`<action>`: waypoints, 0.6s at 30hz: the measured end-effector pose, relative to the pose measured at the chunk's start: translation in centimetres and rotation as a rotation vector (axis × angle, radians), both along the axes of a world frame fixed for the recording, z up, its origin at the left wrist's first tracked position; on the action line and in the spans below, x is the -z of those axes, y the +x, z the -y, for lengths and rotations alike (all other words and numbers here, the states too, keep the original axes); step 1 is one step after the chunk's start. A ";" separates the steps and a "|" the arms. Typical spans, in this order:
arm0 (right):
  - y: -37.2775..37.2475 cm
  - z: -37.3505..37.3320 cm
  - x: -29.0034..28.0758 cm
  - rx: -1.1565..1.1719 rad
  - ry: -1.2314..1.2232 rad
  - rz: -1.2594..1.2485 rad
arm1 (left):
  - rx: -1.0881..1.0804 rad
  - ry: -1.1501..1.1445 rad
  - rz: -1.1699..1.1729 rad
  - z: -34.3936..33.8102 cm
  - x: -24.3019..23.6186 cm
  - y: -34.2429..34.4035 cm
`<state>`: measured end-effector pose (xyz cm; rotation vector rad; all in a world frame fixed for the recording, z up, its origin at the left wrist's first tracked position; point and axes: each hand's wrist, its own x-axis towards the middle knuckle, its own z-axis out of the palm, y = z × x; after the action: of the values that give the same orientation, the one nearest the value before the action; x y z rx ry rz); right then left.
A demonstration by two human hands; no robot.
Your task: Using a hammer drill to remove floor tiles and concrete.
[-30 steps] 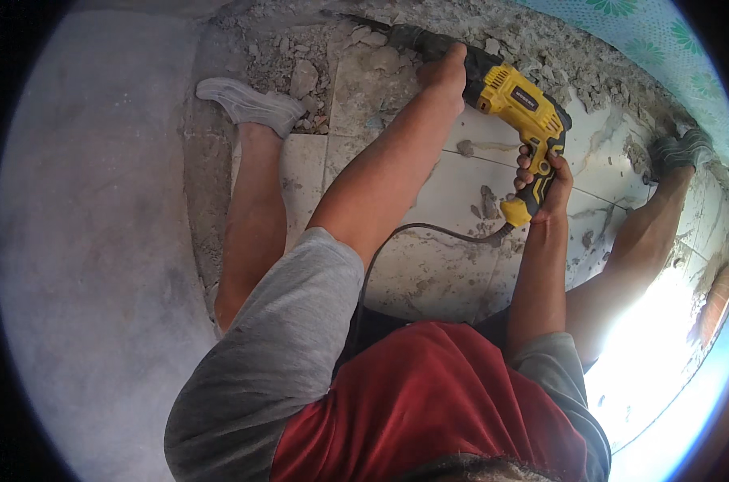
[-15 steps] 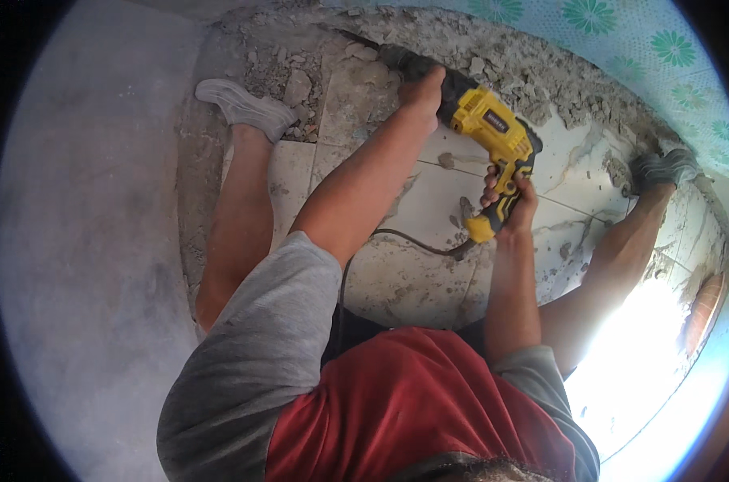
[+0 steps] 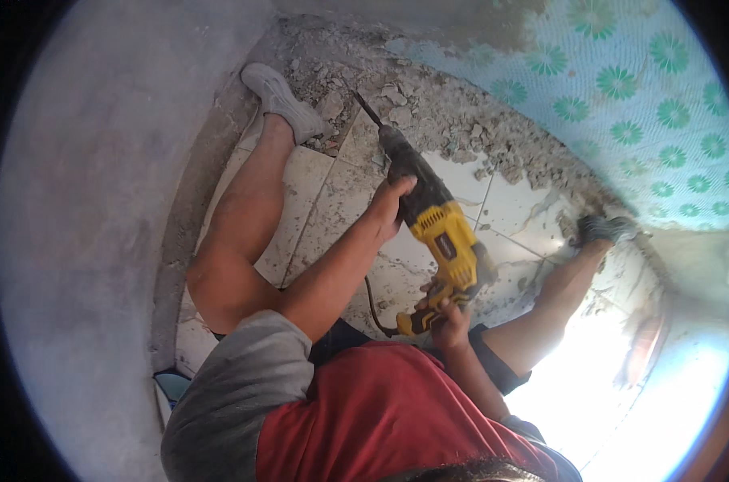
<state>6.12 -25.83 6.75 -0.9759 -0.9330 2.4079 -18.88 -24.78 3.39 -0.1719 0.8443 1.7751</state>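
Observation:
A yellow and black rotary hammer drill (image 3: 449, 245) slants across the space between my legs, its thin chisel bit (image 3: 367, 108) pointing to the upper left over rubble. Whether the tip touches the rubble, I cannot tell. Behind the chuck, my left hand (image 3: 392, 201) is wrapped round the black front part, with most of its fingers hidden beneath. Close to my body, my right hand (image 3: 450, 323) grips the rear handle, fingers round it near the trigger. A dark power cord (image 3: 372, 304) curves away from the handle's base.
Broken mortar (image 3: 453, 120) runs along the foot of a wall with green-flowered covering (image 3: 621, 132). Dusty pale tiles (image 3: 316, 213) lie below me. My shoes rest at left (image 3: 280, 100) and right (image 3: 601, 229). A bare grey wall (image 3: 91, 201) stands at left; bright light falls at lower right.
The drill has come back toward my body and turned more upright, both hands moving with it. Its bit shows fully now. My left knee is bent more, and the view has shifted.

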 end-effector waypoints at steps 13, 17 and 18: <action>6.4 6.3 -2.5 -0.121 0.201 0.141 | -0.070 0.374 0.054 6.9 -3.8 5.5; 5.3 6.4 -4.7 -0.221 0.322 0.229 | -0.111 0.432 0.167 7.8 -4.4 4.9; 5.1 6.5 -5.0 -0.257 0.380 0.237 | -0.130 0.423 0.200 7.9 -4.6 4.9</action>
<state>11.20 -32.32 11.72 -1.0589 -1.6199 2.2129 -13.99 -32.64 8.00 -0.1247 0.3087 1.9785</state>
